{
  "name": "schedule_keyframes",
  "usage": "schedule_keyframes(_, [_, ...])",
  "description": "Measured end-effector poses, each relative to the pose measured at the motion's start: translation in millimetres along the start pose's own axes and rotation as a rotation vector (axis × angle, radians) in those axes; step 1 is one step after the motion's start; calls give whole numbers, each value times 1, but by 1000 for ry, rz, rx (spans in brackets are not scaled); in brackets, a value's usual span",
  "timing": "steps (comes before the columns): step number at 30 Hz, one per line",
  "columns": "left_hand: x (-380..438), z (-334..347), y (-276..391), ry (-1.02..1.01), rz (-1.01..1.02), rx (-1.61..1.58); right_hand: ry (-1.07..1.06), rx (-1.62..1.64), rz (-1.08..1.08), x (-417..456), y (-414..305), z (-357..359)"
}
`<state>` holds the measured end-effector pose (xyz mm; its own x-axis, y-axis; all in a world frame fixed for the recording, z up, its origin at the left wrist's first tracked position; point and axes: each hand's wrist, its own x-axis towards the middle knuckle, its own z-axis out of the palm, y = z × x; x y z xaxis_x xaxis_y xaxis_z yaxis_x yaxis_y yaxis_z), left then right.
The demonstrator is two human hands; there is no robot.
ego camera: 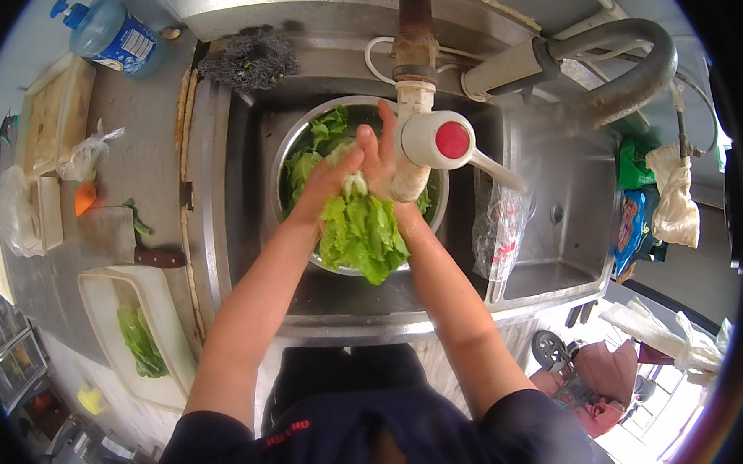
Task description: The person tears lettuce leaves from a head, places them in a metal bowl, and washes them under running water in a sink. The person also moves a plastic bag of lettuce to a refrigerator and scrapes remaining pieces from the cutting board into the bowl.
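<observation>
Both my hands meet at a head of leafy lettuce (pixel 364 232) above a round metal basin (pixel 279 155) in the sink. My left hand (pixel 332 180) grips it near its pale base, thumb and fingers pointing up and right. Against the base's other side lies my right hand (pixel 380 162), fingers extended and partly hidden by the white tap (pixel 414 141) with its red-capped lever. The leaves hang toward me, over the basin's near rim. More green lettuce leaves (pixel 305 166) fill the basin's left part.
Left of the sink, a cleaver (pixel 158 257) lies by a white plastic tub (pixel 91 297) holding lettuce (pixel 141 342). Beyond are a carrot piece (pixel 85 198) and a blue pump bottle (pixel 119 43). A plastic bag (pixel 502 231) drapes over the divider beside the right sink bowl (pixel 561 234).
</observation>
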<state>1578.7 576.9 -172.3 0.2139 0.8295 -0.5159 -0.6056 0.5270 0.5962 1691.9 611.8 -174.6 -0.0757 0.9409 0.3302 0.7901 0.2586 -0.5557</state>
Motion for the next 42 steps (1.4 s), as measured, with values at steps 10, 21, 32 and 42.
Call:
schedule_keyframes(10, [8, 25, 1, 155, 51, 35, -601, 993, 860, -59, 32, -27])
schedule_keyframes(21, [-18, 4, -50, 79, 363, 531, -520, 143, 220, -69, -14, -41])
schedule_keyframes(32, [-37, 3, -12, -127, 3, -537, -412, 527, 409, -50, -28, -84])
schedule_keyframes(42, [-13, -9, -20, -86, -149, 198, -383, 1184, 953, -61, 22, -56])
